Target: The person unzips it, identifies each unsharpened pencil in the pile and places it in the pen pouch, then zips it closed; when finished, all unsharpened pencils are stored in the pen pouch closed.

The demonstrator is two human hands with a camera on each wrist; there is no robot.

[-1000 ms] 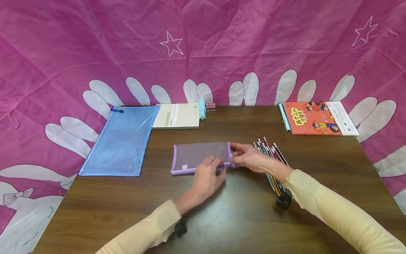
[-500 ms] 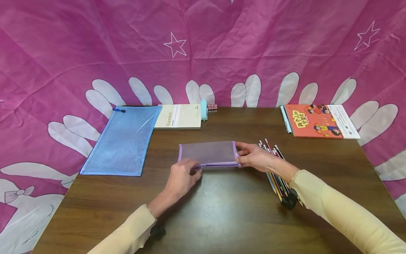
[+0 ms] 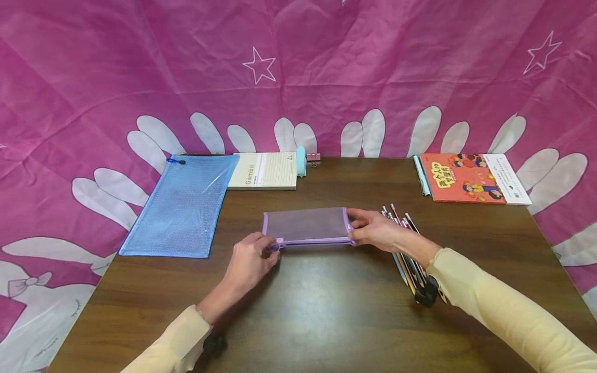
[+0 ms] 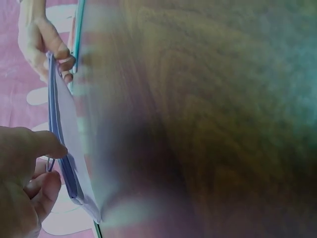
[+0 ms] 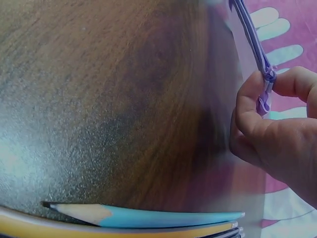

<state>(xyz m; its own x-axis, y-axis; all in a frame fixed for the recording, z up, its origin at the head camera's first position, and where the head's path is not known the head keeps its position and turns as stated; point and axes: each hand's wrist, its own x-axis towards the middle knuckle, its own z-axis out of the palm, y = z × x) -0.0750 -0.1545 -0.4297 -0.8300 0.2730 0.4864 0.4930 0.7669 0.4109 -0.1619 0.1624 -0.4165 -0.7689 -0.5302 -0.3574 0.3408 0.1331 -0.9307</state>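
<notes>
Plainly, everything hangs on the purple mesh pouch stretched between two hands at the middle of the table. Its long axis runs from nine to three o'clock as the head view sees it. From the left hand, the pouch lies toward two o'clock; those fingers pinch the zipper pull at the near-left corner. From the right hand it lies at nine o'clock, that thumb and fingers gripping the short end. A dark slit shows along the near edge, so I judge the zipper undone. Whether that edge is off the table, I can't tell.

Around the pouch, loose pencils lie at four o'clock, long axis eleven to five, partly beneath the right forearm; the right hand is clearly nearer them. A blue mesh bag sits at nine o'clock.
</notes>
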